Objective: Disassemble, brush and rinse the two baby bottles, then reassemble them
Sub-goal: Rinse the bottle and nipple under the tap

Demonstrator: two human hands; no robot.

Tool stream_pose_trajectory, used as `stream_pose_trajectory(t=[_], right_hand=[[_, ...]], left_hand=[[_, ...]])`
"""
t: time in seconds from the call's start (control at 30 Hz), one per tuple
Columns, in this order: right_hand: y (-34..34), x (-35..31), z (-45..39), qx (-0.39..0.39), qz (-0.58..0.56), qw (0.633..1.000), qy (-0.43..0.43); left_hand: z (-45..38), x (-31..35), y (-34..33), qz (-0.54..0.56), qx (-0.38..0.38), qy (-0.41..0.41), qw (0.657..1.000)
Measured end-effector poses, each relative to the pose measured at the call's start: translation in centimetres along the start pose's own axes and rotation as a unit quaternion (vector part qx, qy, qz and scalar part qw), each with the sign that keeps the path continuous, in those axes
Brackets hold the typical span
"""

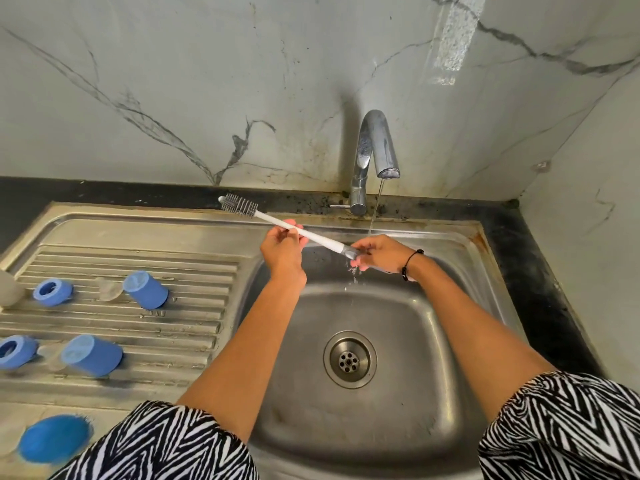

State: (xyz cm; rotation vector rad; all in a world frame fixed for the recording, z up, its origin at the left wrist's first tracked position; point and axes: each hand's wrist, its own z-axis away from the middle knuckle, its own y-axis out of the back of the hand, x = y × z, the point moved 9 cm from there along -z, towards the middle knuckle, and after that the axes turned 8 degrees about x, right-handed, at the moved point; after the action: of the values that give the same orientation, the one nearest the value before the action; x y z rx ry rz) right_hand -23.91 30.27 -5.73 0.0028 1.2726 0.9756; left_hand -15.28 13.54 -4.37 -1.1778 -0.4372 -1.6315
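Both hands over the sink (pixel 450 327). Left hand (pixel 281 251) pinches the white shaft of the bottle brush (pixel 284 227) near mid-length, fingers curled round it. Right hand (pixel 379 252) grips the grey handle end, fingers closed on it, water dripping below. Bristle head points up-left, above the drainboard (pixel 194 271). Tap (pixel 372 157) runs a thin stream just behind the right hand. On the drainboard, well apart from the hands: blue caps (pixel 145 289), blue rings (pixel 52 292), and what look like clear teats (pixel 109 289), blurred.
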Motion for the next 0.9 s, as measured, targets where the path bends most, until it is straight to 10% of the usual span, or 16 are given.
stream_pose_trajectory(t=[0.3, 0.63, 0.9], right_hand=[[-1.1, -0.7, -0.6, 0.018, 0.107, 0.994, 0.034], [0.8, 4.0, 1.8, 0.055, -0.26, 0.958, -0.109], [3.4, 8.3, 5.2, 0.046, -0.028, 0.983, -0.173]], left_hand=[[-1.3, 2.2, 2.5, 0.052, 0.038, -0.015, 0.998], [-0.2, 0.6, 1.3, 0.023, -0.032, 0.034, 0.999], [3.6, -4.5, -2.6, -0.022, -0.127, 0.103, 0.986]])
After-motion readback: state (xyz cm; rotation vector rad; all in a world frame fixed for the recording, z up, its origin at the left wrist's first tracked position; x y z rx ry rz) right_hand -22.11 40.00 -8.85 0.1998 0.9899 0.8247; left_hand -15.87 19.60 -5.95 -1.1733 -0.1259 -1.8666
